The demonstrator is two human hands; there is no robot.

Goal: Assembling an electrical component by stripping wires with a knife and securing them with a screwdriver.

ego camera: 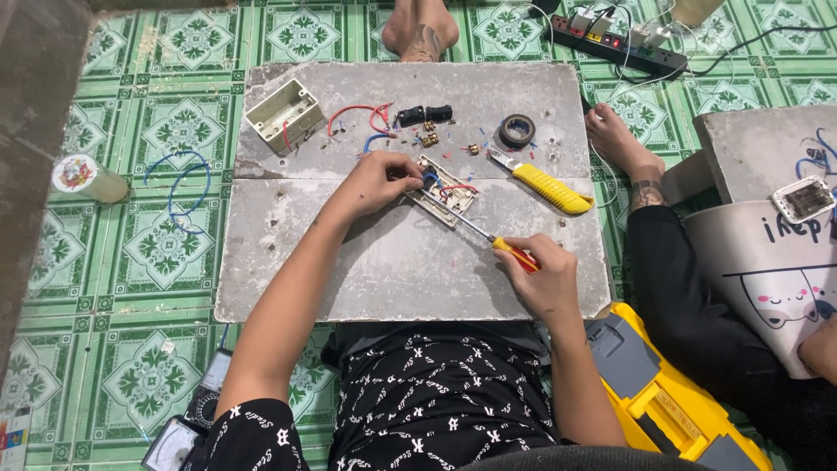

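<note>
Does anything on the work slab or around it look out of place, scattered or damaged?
Small things are strewn about: wire offcuts and brass terminals lie loose on the grey slab, whose edges are chipped. A blue wire lies on the floor tiles. The left hand holds the switch plate; the right hand grips a screwdriver.

A small cream switch plate (446, 190) lies back-side up near the middle of the grey counter (384, 270), turned at a slant. Short blue and red wires loop out of its terminals. A screwdriver (484, 234) with a red and yellow handle and a slim metal shaft lies at a low angle, its tip meeting the plate's near edge, the handle pointing toward the lower right.
</note>
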